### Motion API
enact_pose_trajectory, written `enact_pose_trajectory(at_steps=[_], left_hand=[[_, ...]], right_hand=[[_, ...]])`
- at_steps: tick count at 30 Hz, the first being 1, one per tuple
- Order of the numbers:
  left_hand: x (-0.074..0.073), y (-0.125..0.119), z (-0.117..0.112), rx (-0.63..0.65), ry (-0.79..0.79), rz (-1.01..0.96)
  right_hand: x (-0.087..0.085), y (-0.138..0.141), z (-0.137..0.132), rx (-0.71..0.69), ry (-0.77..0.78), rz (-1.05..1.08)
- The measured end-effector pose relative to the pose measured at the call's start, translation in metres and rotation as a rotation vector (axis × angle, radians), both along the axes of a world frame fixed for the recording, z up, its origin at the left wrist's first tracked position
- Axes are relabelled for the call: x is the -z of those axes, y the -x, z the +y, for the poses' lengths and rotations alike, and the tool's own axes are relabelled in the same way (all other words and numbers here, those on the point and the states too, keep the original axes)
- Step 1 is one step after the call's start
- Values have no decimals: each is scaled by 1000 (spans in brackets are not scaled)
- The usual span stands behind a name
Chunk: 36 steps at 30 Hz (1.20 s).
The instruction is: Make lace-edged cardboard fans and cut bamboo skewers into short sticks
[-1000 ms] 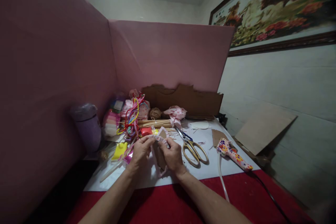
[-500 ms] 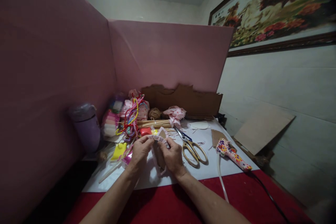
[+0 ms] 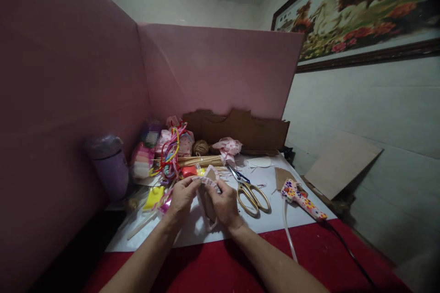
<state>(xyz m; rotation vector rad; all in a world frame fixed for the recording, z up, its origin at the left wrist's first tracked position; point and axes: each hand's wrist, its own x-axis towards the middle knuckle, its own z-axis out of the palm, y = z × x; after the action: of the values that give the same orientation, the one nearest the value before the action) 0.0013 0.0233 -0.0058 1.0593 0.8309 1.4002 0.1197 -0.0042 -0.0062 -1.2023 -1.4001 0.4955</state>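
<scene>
Both hands meet over a brown cardboard piece [image 3: 207, 205] edged with pale pink fabric. My left hand [image 3: 182, 198] is closed, its thumb and index finger pinching the fabric edge at the upper left. My right hand [image 3: 225, 203] grips the same piece from the right, with the thumb pressed on the cardboard face. Part of the piece is hidden behind the fingers. Just right of my right hand lie gold-handled scissors [image 3: 252, 198], their blades pointing away. A yellow block [image 3: 154, 198] sits to the left of my left hand.
A flower-patterned glue gun [image 3: 304, 200] lies at the right, its cord trailing over the red cloth [image 3: 192, 270]. Behind the hands are wooden sticks [image 3: 202, 161], a twine ball [image 3: 200, 148], crumpled pink fabric [image 3: 229, 147] and colourful pipe cleaners [image 3: 171, 151]. A purple tumbler [image 3: 112, 171] stands left.
The view has shifted slightly, so the whole scene sits a little further left. Both hands keep hold of the fabric-edged cardboard in nearly the same pose.
</scene>
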Motion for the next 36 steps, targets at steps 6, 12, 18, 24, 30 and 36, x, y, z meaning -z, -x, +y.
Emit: enact_pose_trajectory(at_steps=[6,12,18,24,30,36], left_hand=[[-3,0,-2,79,3,-42],[-6,-4,-5,129,3,-120],[-8,-4,-4,23,40,-118],[-3,-2,-2,69,12,-67],[-12,-4,-8,69,26,-103],[-6,0,-4,-12,36,-39]], right_hand=[[6,-1,5,-11,54,54],[1,-2,4,-15,63,64],[4,0,3,-22,25,28],[7,-2,6,-25,87,71],[5,-2,5,-37,57,82],[4,0,4,-53,75,78]])
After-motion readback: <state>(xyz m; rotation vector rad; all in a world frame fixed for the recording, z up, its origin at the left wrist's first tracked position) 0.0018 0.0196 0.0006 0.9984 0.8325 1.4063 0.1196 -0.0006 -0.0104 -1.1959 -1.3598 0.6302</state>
